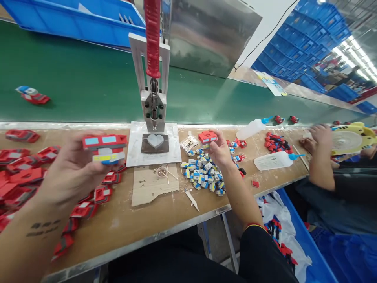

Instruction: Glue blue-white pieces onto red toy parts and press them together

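Raised over the left of the bench, my left hand (75, 169) grips a red toy vehicle part (118, 140) with light blue windows and a grey, yellow and blue underside. My right hand (220, 151) pinches a smaller red part (207, 136) with pale blue windows, above a pile of small white, blue and yellow blocks (206, 173). Between the hands stands a press with a red handle (153, 39); a grey heart-shaped piece (155, 140) lies on its base plate (137, 153). Many red shells (26, 175) lie under and beside my left hand.
Cardboard (147, 188) with swabs and a tape ring lies before the press, a white tool (192, 199) beside it. Two glue bottles (272, 161) lie right. A co-worker's hand (322, 137) is at far right. A green belt (88, 86) runs behind.
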The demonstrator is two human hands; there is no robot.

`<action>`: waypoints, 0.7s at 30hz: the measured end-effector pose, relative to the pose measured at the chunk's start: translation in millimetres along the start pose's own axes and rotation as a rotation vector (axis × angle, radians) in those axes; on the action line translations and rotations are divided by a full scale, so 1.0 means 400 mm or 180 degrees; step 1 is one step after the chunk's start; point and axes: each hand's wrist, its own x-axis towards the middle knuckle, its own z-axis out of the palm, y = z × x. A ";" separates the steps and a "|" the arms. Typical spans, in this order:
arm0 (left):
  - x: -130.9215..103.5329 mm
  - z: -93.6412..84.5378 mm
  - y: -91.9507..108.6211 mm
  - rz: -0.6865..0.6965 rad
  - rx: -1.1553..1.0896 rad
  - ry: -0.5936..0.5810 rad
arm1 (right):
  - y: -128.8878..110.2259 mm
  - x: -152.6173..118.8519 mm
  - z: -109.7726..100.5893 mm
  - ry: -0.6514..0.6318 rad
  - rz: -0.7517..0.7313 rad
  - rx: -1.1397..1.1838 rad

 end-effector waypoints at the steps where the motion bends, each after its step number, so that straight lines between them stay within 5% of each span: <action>1: -0.013 -0.006 -0.015 -0.0160 -0.0123 -0.0023 | 0.010 0.044 -0.021 0.0008 -0.0004 -0.0372; 5: -0.042 -0.023 -0.085 -0.0353 -0.0250 -0.0115 | 0.041 0.280 -0.067 -0.0175 0.0022 -0.3154; 9: -0.013 -0.020 -0.150 -0.0175 0.0093 -0.0087 | 0.065 0.458 -0.028 -0.0543 -0.0060 -0.3790; 13: 0.060 -0.003 -0.192 0.0131 0.0462 -0.0167 | 0.085 0.502 0.010 -0.0787 -0.0119 -0.3961; 16: 0.117 0.010 -0.208 0.0272 0.0929 -0.0366 | 0.062 0.507 -0.006 -0.0561 -0.0299 -0.3942; 19: 0.162 0.027 -0.216 0.0454 0.1510 -0.0550 | -0.029 0.512 -0.013 0.0057 -0.0818 -0.3625; 21: 0.186 0.042 -0.220 0.0584 0.1773 -0.0658 | -0.123 0.502 0.027 0.0404 -0.1492 -0.2972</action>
